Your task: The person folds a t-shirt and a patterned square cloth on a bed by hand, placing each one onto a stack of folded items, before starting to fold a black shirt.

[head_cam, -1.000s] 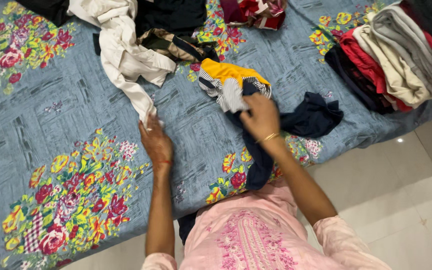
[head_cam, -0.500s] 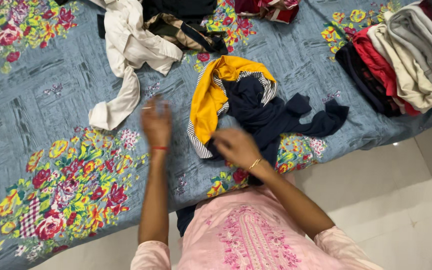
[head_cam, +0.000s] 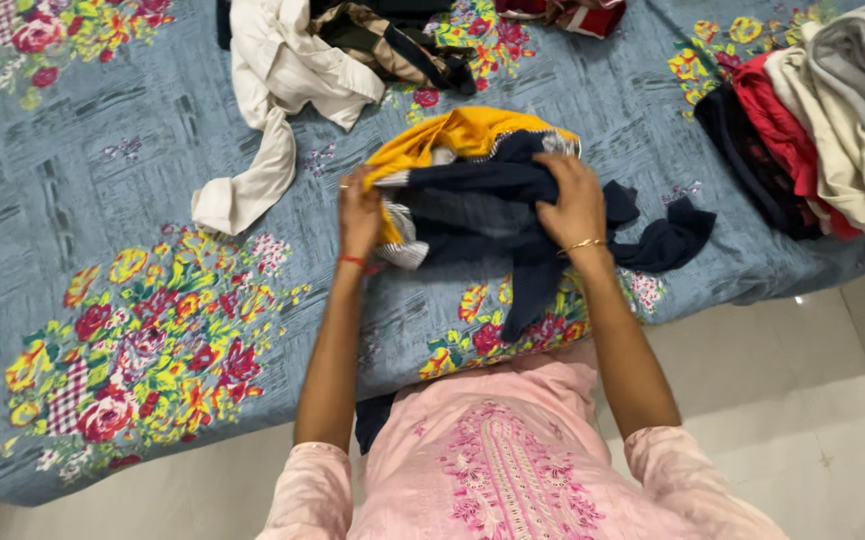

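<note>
Navy and yellow garment point(head_cam: 483, 185) bunched up on the blue floral bed point(head_cam: 103, 200). Left hand point(head_cam: 360, 212) grip closed on its yellow edge, right hand point(head_cam: 573, 205) grip clamped on the navy part. White cloth point(head_cam: 273, 90) lying near, folded pile point(head_cam: 813, 130) further right.

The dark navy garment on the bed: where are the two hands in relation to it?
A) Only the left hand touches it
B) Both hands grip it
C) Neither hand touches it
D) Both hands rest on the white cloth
B: the left hand and the right hand each grip an edge of the dark navy garment.
</note>
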